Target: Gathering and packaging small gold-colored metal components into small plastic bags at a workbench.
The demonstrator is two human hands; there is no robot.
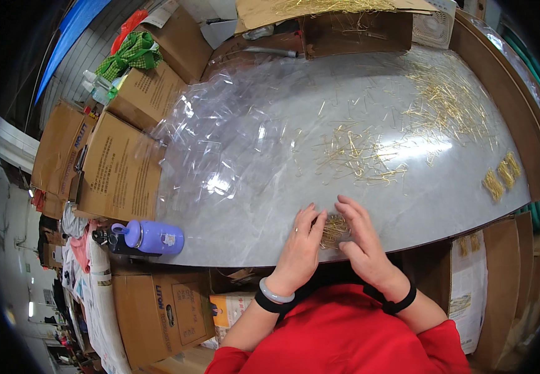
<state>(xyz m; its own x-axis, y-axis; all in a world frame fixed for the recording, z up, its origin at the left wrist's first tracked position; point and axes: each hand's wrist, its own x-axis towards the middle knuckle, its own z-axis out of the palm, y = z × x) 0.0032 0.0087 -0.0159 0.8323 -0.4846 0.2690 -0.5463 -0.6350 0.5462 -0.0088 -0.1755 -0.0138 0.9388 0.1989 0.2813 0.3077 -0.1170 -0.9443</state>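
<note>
A small heap of gold wire hooks (333, 230) lies at the table's near edge, between my two hands. On its left side is my left hand (301, 244), palm down, with fingers stretched and the index finger and thumb alongside the hooks. My right hand (363, 243) is on the other side, its fingers extended and the thumb apart, beside the hooks. Neither hand closes round them. Beyond my hands, loose gold hooks (357, 153) are scattered on the grey tabletop (245, 212). A denser pile of hooks (447, 106) spreads at the far right.
Clear plastic pieces (220, 128) cover the table's left half. Several small hook bundles (502, 176) sit near the right edge. A purple bottle (155, 237) lies at the near left. Cardboard boxes (120, 168) line the left side; a cardboard wall (513, 93) borders the right.
</note>
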